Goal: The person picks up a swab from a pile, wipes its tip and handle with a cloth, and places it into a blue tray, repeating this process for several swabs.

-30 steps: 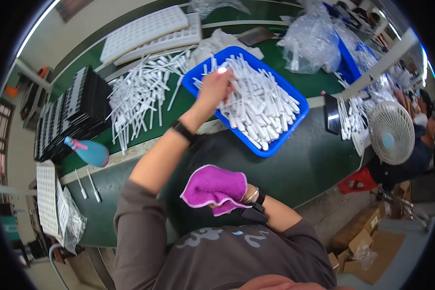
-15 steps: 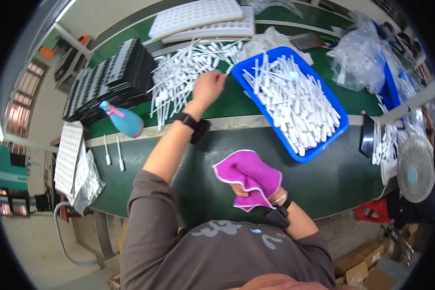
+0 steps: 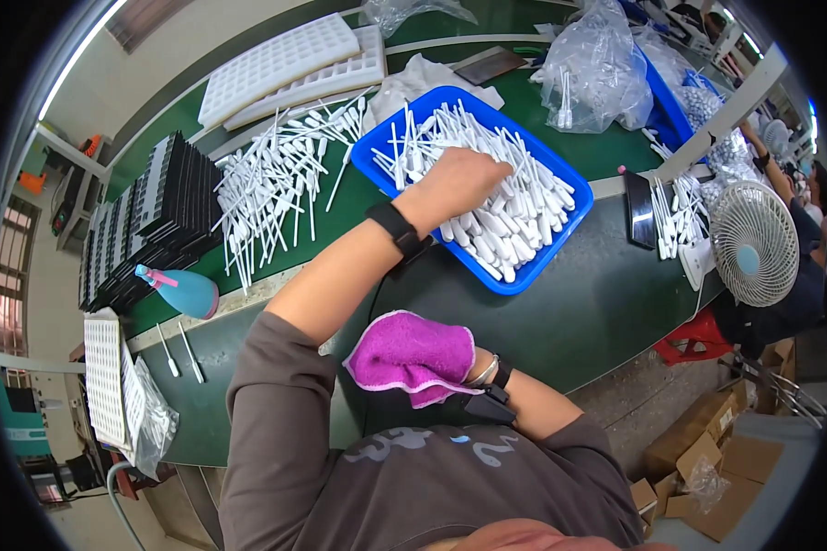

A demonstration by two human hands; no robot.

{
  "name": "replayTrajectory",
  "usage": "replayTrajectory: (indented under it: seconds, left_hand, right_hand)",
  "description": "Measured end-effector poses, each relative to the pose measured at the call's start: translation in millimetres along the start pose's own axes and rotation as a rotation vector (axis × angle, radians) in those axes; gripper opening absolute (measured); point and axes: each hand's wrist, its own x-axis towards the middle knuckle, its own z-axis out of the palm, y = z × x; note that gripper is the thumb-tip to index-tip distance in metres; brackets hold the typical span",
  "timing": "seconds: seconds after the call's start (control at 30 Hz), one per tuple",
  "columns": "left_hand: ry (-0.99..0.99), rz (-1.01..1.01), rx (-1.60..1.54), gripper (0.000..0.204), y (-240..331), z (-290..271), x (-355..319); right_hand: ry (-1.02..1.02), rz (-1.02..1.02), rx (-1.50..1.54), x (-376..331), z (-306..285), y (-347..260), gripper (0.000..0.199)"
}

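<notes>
My left hand [image 3: 459, 184] is over the blue tray [image 3: 581, 195], its fingers curled down among white sticks with thicker ends [image 3: 524, 216]. Whatever the fingertips grip is hidden by the hand. A purple cloth [image 3: 413, 354] with a white edge covers most of my right hand [image 3: 478, 367], which holds it close in front of my body. The heaped sticks fill the tray. To the left of it, a loose pile of the same sticks [image 3: 271, 179] is spread on the green table.
Black slotted trays [image 3: 147, 220] are stacked at the left, beside a blue spray bottle [image 3: 182, 292]. White grid trays [image 3: 280, 69] lie at the back. Two single sticks [image 3: 191, 354] rest at the near left. A fan [image 3: 753, 243] and plastic bags [image 3: 597, 69] are at the right.
My left hand has moved right, from the loose pile's edge to over the blue tray. The view has shifted, so the table's things appear further left. The cloth stays in my right hand.
</notes>
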Motion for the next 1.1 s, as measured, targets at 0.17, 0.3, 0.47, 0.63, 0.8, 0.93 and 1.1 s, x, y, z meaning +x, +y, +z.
replayTrajectory:
  seconds: [0.17, 0.3, 0.47, 0.63, 0.8, 0.93, 1.1]
  left_hand:
    - [-0.131, 0.116, 0.224, 0.027, 12.5, 2.6, 6.1]
    - [0.012, -0.054, -0.261, 0.027, 37.0, -25.4, -16.3]
    - [0.099, -0.606, -1.185, 0.029, 36.9, -47.6, -53.6]
    - [0.233, -0.674, -1.293, 0.035, 21.6, -43.8, -69.5]
    - [0.224, -0.675, -1.259, 0.044, 22.8, -41.6, -66.3]
    - [0.159, -0.685, -1.252, 0.047, 21.2, -38.3, -63.4]
    - [0.130, -0.673, -1.297, 0.046, 22.1, -24.3, -57.4]
  right_hand:
    - [0.069, 0.153, 0.461, -1.8, -1.0, -7.8, 0.036]
    - [0.095, 0.400, 1.047, -4.9, -4.3, -6.1, 0.041]
    - [-0.119, 0.379, 1.287, 5.1, -5.7, -8.5, 0.038]
    - [-0.138, 0.451, 1.187, 5.6, -0.7, -16.7, 0.037]
    - [-0.157, 0.429, 1.132, 5.7, -3.1, -11.1, 0.037]
    - [-0.065, 0.533, 0.998, 14.0, -1.1, -39.7, 0.039]
    - [-0.134, -0.170, -0.373, 40.2, -0.7, -55.6, 0.045]
